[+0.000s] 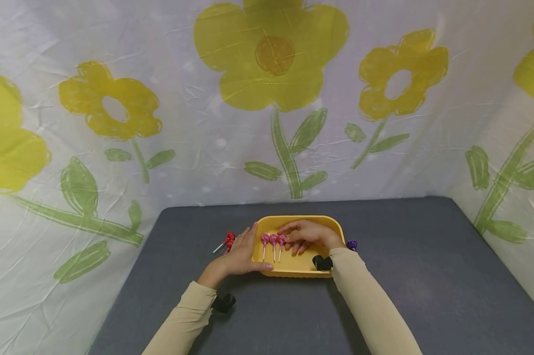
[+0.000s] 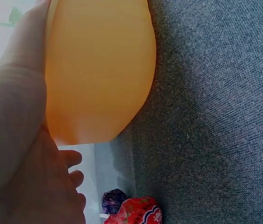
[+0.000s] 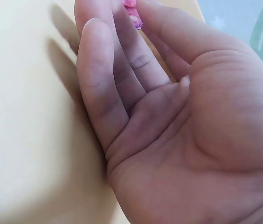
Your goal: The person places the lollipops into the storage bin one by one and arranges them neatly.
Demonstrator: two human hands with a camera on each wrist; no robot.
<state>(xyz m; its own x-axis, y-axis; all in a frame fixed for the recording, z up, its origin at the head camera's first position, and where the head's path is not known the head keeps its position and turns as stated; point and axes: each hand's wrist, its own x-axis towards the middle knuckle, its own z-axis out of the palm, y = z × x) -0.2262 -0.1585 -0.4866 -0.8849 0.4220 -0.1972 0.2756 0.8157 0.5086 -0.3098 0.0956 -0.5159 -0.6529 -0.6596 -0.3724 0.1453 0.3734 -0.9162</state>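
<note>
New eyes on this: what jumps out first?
The huge yellow flower on the backdrop, top centre of the head view. Then the yellow tray on the dark table, three pink lollipops lined up in its left part.

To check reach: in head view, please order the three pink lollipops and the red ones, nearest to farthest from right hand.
1. Right pink lollipop, touching right hand
2. Middle pink lollipop, row's centre
3. Left pink lollipop, row's left
4. Red lollipops, left outside tray
</note>
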